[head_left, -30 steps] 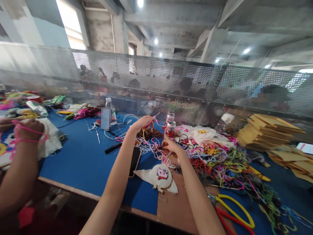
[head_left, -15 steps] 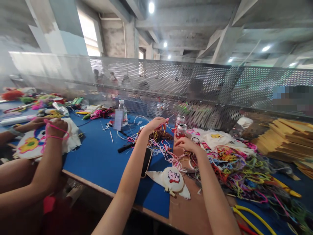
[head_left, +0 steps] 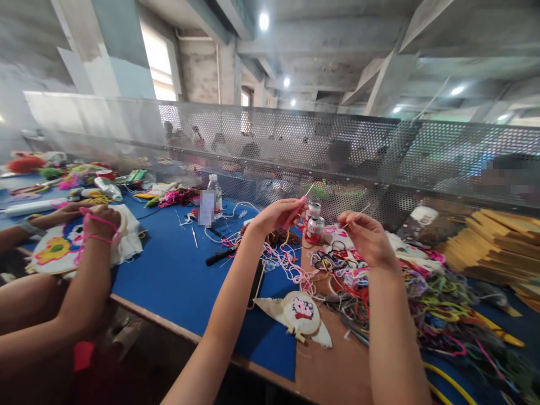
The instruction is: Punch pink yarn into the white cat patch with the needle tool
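I hold a pink needle tool [head_left: 303,200] up on the left, a thin pale strand [head_left: 362,210] on the right

My left hand [head_left: 282,217] curls closed round the tool; my right hand [head_left: 366,233] pinches the strand, fingertips together, right of the drink cans [head_left: 315,229]. A loosened pinch could lose the strand in the strewn yarn [head_left: 439,318] below. The embroidery hoop [head_left: 302,313] lies near on the blue-and-brown tabletop [head_left: 160,275]; far behind, a perforated screen [head_left: 274,132] stands under concrete beams [head_left: 329,36]
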Available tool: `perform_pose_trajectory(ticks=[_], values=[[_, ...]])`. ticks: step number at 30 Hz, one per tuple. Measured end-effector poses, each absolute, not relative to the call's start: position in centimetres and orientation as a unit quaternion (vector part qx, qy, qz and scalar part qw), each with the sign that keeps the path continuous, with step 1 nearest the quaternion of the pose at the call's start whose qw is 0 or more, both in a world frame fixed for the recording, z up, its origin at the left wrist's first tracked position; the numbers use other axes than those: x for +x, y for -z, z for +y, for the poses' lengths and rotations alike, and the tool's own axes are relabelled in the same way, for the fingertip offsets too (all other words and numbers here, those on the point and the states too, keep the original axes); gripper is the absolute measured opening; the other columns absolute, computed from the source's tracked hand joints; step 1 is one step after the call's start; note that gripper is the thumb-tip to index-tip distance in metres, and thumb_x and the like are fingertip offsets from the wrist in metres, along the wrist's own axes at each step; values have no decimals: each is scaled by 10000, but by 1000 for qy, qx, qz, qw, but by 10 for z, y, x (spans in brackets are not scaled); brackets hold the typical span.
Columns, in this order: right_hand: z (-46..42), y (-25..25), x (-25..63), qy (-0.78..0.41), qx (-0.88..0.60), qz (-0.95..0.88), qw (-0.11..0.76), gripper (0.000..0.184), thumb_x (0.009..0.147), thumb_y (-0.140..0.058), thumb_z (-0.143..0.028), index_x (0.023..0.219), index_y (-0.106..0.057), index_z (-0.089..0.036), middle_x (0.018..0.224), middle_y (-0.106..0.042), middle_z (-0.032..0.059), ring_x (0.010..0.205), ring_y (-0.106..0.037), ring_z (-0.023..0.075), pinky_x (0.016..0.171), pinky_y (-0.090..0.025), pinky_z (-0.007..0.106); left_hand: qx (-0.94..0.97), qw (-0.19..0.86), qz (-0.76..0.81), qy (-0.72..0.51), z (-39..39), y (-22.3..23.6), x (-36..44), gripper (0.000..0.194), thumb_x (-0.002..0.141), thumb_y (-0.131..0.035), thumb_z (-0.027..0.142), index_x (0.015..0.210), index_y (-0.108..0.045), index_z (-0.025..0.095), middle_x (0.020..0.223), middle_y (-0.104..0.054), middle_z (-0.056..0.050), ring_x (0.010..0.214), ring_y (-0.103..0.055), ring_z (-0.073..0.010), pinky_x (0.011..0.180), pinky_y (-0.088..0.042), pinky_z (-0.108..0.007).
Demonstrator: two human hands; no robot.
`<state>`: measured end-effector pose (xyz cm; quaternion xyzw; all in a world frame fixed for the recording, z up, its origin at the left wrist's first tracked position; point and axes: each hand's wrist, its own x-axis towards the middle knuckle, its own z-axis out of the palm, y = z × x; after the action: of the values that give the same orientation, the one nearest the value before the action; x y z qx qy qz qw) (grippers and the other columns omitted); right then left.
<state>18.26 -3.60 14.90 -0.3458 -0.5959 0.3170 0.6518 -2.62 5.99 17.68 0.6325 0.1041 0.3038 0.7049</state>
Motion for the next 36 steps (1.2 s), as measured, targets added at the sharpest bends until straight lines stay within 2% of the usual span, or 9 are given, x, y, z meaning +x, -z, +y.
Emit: perform_pose_trajectory(ticks=[3, 8, 12, 15, 20, 25, 29, 32, 36], values=[[-37, -151, 167, -346, -364, -643, 578, 165, 713, -659, -399, 719, -624, -238, 1192, -572, 24, 1010, -553, 203, 812, -466, 363, 642, 710, 86, -277, 48, -181, -20, 191, 862, -460, 292, 831, -559, 131, 697, -555, -14, 523, -468, -51, 479, -354, -191], [-33, -149, 155, -365, -408, -666, 506, 184, 747, -618, -418, 779, -622, -237, 1336, -461, 29, 964, -583, 197, 785, -486, 359, 662, 682, 113, -290, 45, -178, -13, 229, 858, -471, 336, 793, -539, 127, 662, -539, -6, 489, -434, -44, 467, -349, -186], [-31, -149, 153, -361, -391, -673, 514, 140, 751, -627, -367, 771, -607, -230, 1157, -585, 37, 1014, -564, 189, 847, -459, 339, 687, 667, 110, -267, 48, -173, -11, 249, 858, -466, 359, 791, -539, 130, 624, -527, -1, 448, -407, -45, 400, -291, -191], [-30, -149, 154, -395, -399, -672, 482, 160, 745, -632, -378, 782, -614, -223, 956, -643, 35, 873, -604, 167, 803, -477, 331, 700, 666, 94, -238, 47, -172, -11, 283, 879, -417, 367, 767, -529, 132, 554, -489, 9, 417, -391, -50, 380, -264, -201], [-27, -146, 165, -407, -429, -657, 468, 172, 714, -666, -361, 803, -662, -213, 790, -659, 18, 710, -589, 133, 709, -471, 291, 723, 643, 106, -231, 42, -175, -12, 258, 875, -440, 365, 798, -525, 133, 612, -534, -1, 443, -430, -45, 411, -299, -188], [-29, -148, 174, -382, -464, -651, 463, 198, 665, -698, -352, 778, -691, -189, 768, -677, 36, 704, -595, 148, 692, -463, 294, 753, 546, 206, -304, 48, -172, -12, 283, 875, -439, 396, 761, -516, 150, 552, -513, 29, 424, -433, -48, 447, -334, -174], [-38, -155, 180, -372, -469, -642, 480, 196, 647, -710, -359, 746, -701, -190, 778, -690, 40, 722, -612, 155, 711, -470, 299, 783, 408, 334, -329, 68, -160, -18, 292, 880, -402, 396, 730, -506, 169, 612, -562, 4, 440, -495, -81, 441, -352, -191], [-44, -158, 187, -362, -461, -622, 518, 187, 636, -725, -356, 736, -700, -200, 757, -688, 27, 693, -611, 144, 678, -474, 278, 832, 254, 442, -220, 88, -144, -25, 318, 856, -446, 319, 574, -492, 179, 505, -521, -3, 426, -477, -104, 460, -356, -208], [-47, -158, 194, -349, -464, -610, 539, 220, 630, -730, -365, 769, -699, -198, 751, -684, 29, 682, -608, 149, 661, -475, 283, 835, 255, 481, -77, 108, -122, -27, 365, 675, -641, 148, 364, -452, 175, 301, -385, -1, 368, -447, -135, 450, -369, -239]])
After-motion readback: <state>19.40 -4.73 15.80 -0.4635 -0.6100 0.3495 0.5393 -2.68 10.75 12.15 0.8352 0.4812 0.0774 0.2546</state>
